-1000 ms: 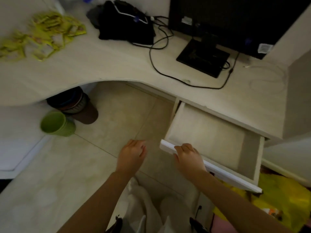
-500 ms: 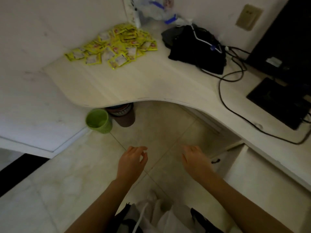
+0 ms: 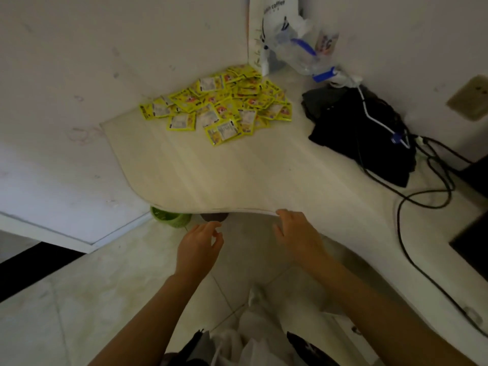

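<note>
Desk (image 3: 237, 180): pale wood-grain corner top with a curved front edge.
Right hand (image 3: 298, 233): fingers straight and spread, tips at the desk edge, holding nothing.
Left hand (image 3: 198, 244): fingers loosely curled, empty, just below the edge.
Yellow sachets (image 3: 221, 107): heaped toward the corner, print unreadable.
White bag (image 3: 274, 22): reads "coffee".

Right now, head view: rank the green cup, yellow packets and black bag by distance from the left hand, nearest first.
From the left hand:
1. Green cup, on the floor just ahead and left, half under the desk edge.
2. Yellow packets, piled on the desk straight ahead, towards the corner.
3. Black bag, on the desk far right, by the cables.
</note>
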Demonstrator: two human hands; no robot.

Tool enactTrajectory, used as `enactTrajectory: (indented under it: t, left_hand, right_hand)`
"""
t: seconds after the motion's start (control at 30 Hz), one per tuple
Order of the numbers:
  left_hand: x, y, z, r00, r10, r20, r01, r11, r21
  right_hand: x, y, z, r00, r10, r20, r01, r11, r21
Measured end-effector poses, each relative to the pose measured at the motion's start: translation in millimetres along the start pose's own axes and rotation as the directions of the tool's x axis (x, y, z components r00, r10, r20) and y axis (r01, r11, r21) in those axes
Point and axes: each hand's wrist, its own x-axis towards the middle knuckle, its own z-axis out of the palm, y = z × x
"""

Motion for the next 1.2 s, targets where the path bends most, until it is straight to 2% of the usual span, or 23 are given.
enactTrajectory:
  t: [0.33, 0.57, 0.73, 0.9, 1.07, 1.2]
  left_hand:
    - [111, -16, -6, 0.99, -0.14, -0.021, 0.139, 0.99, -0.04]
    - [192, -56, -20, 0.988, -0.15, 0.032, 0.149, 0.988, 0.035]
    - [267, -101, -38, 0.984, -0.107, 0.144, 0.097, 0.992, 0.08]
    - [343, -136, -53, 0.948, -0.062, 0.312, 0.011, 0.987, 0.162]
    - [397, -160, -49, 0.914, -0.002, 0.406, -0.096, 0.971, 0.22]
    - [430, -164, -36, 0.898, 0.05, 0.438, -0.156, 0.965, 0.21]
  right_hand:
    - [134, -20, -34, 0.985, -0.16, 0.07, 0.164, 0.984, -0.068]
    - [213, -51, -31, 0.968, -0.223, 0.113, 0.234, 0.968, -0.095]
    - [270, -76, -28, 0.966, -0.209, 0.15, 0.227, 0.968, -0.109]
    - [320, -97, -20, 0.963, -0.164, 0.215, 0.196, 0.97, -0.141]
    - [361, -107, -10, 0.971, -0.128, 0.203, 0.174, 0.958, -0.228]
    - [388, -109, -1, 0.968, -0.168, 0.185, 0.218, 0.928, -0.303]
